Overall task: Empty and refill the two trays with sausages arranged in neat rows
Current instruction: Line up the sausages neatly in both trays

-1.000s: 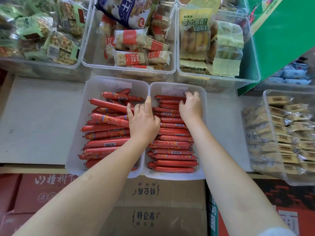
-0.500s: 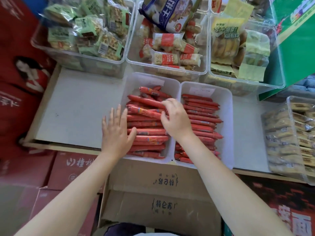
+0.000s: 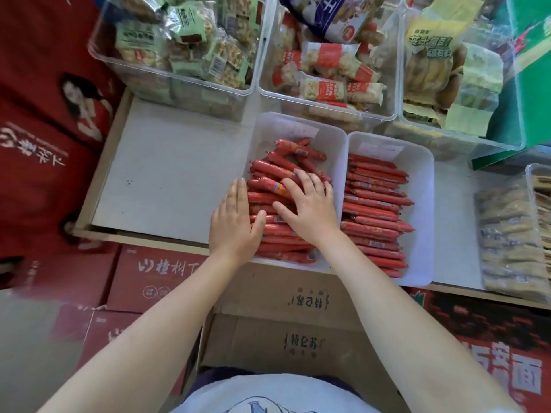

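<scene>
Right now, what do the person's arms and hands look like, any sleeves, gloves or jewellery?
Both forearms are bare to the frame edge. The left hand and right hand wear no gloves, rings or watch. The fingers have short nails.

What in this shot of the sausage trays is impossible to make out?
Head view only:
- Sausages under the left hand and right hand: covered, so their order is unknown.
- How deep the right tray is stacked: top layer hides the rest.
- Paper label in that tray: writing too faint.
- Biscuit packs: cut off by the right edge.
</scene>
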Demonstrator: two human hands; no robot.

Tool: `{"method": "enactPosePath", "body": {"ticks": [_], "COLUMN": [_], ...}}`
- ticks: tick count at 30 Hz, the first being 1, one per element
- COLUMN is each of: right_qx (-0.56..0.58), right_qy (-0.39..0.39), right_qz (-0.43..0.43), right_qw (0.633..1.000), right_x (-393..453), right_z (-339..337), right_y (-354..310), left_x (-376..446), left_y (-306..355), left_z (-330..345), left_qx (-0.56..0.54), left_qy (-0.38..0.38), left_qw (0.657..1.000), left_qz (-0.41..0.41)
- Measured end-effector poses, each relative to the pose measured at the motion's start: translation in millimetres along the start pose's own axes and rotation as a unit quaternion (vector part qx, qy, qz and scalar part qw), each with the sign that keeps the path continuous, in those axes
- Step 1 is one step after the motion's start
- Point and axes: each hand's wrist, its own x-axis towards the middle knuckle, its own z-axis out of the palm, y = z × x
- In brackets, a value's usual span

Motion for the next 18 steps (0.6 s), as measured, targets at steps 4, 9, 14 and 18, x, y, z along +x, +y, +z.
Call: {"method": "enactPosePath", "body": {"ticks": [4, 9, 14, 18], "right_qx": [-0.004, -0.003, 0.010, -0.008], "right_qy": [-0.009, -0.023, -0.062, -0.098], "right_qz": [-0.006, -0.008, -0.039, -0.070], "right_qw": [1.000, 1.000, 0.997, 0.993], "right_x": [-6, -6, -28, -35], "right_z": [0, -1, 4, 3], "right_y": [1, -3, -7, -5], "left_x": [-1, 2, 2, 3], "left_y": [1, -1, -2, -2], "left_z": [-3, -1, 0, 2], "left_qx": [-0.013, -0.008, -0.009, -0.007], "left_qy": [-0.006, -0.009, -0.010, -0.005], "left_qw": [1.000, 1.000, 1.000, 1.000], "left_qz": [0.001, 0.004, 0.005, 0.000]}}
